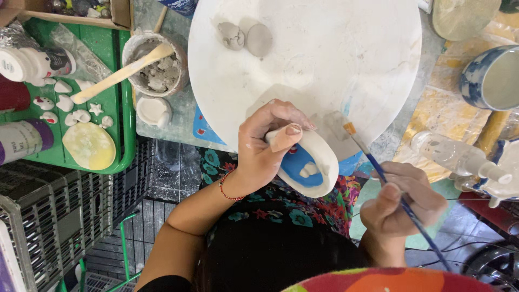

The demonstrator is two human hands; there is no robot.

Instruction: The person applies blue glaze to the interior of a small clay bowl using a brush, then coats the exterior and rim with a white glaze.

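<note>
At the far left, a green plastic tray [123, 108] is seen, on which small white clay figures [65, 103], a pale yellow oval clay piece [89, 145] and two capped paint bottles, one with a white cap [32, 64] and one with a purple cap [24, 139], are laid. Just beside the tray, a round white tub of grey clay lumps [157, 67] is placed, and a flat wooden stick [119, 74] is leaned in it, its handle reaching over the tray. A small white lid-shaped dish [153, 111] is set below the tub. A large round white board [324, 59] is occupied near its upper edge by two small grey clay lumps [246, 38], which touch each other. At the board's near edge, a small white oval clay dish with a blue-painted inside [311, 170] is held tilted by the left hand [262, 148]; the fingers are closed around its rim, the thumb pressed on the edge. A red cord bracelet [227, 189] is worn on that wrist. To the right, a thin blue-handled paintbrush [397, 197] is gripped by the closed fingers of the right hand [400, 203], its bristle tip held over the board, just beside the dish and apart from it. At the far right, a clear plastic bottle [457, 157] is laid on its side below a blue-and-white ceramic cup [489, 78].
</note>
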